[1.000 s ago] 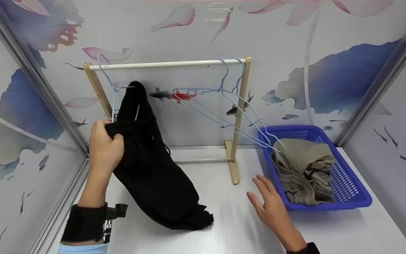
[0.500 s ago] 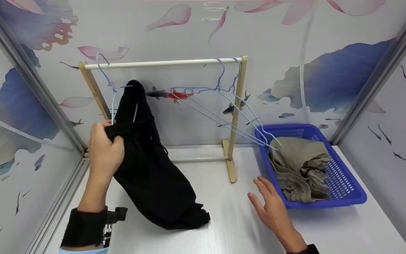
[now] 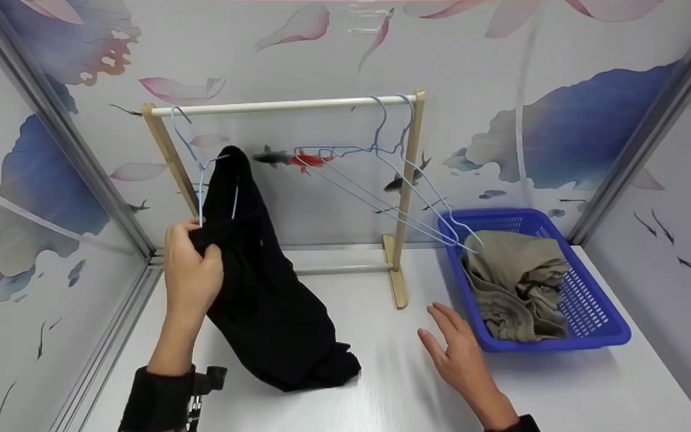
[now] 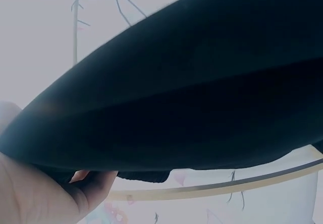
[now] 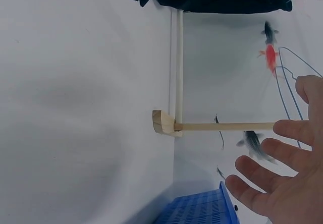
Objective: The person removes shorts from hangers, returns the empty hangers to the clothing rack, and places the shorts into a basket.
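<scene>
My left hand (image 3: 192, 279) grips the black garment (image 3: 267, 300) just below its hanger (image 3: 201, 162); the cloth is on the hanger, its end on the bench (image 3: 393, 384). My right hand (image 3: 456, 354) is flat and empty; beside it the basket (image 3: 597, 318) holds khaki clothes (image 3: 519, 282) to hang.

The left hand (image 3: 192, 279) was bare, with a broad black strap (image 3: 156, 399) and a small black clip around its wrist. The right hand (image 3: 462, 363) was bare too, a dark cuff (image 3: 513, 426) at its wrist.
</scene>
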`<state>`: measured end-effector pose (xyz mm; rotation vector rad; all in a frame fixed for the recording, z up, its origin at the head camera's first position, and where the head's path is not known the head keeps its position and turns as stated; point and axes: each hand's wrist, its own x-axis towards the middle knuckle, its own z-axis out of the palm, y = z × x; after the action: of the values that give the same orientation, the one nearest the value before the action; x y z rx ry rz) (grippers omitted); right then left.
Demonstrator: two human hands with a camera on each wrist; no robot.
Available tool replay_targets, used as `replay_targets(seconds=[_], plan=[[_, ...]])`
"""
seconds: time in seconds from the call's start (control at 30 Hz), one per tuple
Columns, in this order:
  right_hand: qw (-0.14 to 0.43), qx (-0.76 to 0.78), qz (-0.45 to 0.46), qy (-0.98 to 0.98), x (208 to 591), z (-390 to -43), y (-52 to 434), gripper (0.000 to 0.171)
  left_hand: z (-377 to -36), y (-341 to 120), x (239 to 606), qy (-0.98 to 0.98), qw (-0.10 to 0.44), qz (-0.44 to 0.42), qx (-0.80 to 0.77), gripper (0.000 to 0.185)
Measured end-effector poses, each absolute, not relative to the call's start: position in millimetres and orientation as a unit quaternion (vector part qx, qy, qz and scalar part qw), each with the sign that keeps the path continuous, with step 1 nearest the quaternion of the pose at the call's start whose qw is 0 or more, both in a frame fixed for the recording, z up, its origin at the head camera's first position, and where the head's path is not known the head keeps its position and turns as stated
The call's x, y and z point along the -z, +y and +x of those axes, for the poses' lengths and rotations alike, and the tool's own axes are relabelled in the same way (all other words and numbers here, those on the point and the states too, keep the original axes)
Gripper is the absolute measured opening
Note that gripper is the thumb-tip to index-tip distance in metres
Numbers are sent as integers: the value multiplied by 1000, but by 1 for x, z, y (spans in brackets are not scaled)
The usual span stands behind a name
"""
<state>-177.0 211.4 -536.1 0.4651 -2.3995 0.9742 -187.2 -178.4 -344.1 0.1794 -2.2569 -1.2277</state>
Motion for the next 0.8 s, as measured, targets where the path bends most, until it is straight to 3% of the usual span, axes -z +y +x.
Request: replay_targets(seconds=[0.27,0.8], plan=[[243,-358,169,-886,538,-174,206,43,-175,-162,364,-821,312,60,475,23],[228,-360,165,-889,539,-166,204,43,-157,-121,403,-757,361,55,542,22]])
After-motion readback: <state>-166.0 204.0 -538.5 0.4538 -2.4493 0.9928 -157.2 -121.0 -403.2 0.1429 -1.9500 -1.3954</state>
